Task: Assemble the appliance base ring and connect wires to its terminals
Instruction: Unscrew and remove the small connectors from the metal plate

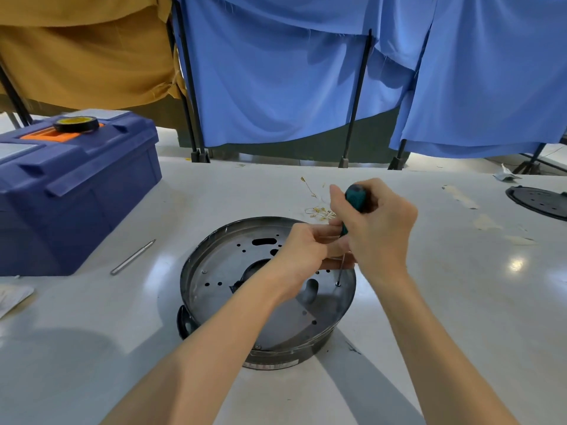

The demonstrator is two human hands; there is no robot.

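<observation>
Base ring (214,271) at table centre. Right hand (377,228) fisted round screwdriver (356,197), tip in screw (337,283) near ring's right rim; left hand (306,250) pinching shaft. Keep shaft vertical, press down.

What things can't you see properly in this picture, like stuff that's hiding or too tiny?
All in the head view:
- Middle of the base ring: covered by the left hand and forearm.
- Screwdriver shaft: mostly hidden behind both hands; the right hand wraps the handle.
- Screw at the tip: too small to make out.
- Wires: thin, tangled, partly behind the hands.
- Black disc: cut off by the right edge.
- Toolbox: cut off by the left edge.
</observation>
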